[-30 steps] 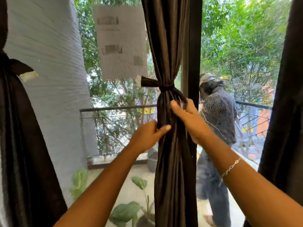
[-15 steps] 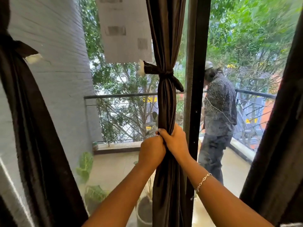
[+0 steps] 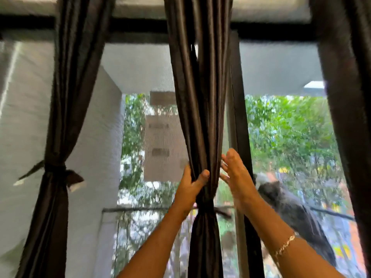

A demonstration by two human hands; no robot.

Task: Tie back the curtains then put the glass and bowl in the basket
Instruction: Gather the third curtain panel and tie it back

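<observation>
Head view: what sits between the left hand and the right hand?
The gathered folds of the middle curtain, just above its tie. The left hand grips them; the right hand is open beside them. The head view shows this.

A black window frame (image 3: 271, 33) looks onto a balcony in daylight. A white brick wall (image 3: 96, 157) stands left, under a pale ceiling (image 3: 140, 71) with a lit panel (image 3: 314, 84). A dark railing (image 3: 140, 209) runs across, green trees (image 3: 287, 137) beyond it. A paper sheet (image 3: 162, 149) shows on the glass; a blurred person (image 3: 291, 207) stands right.
</observation>
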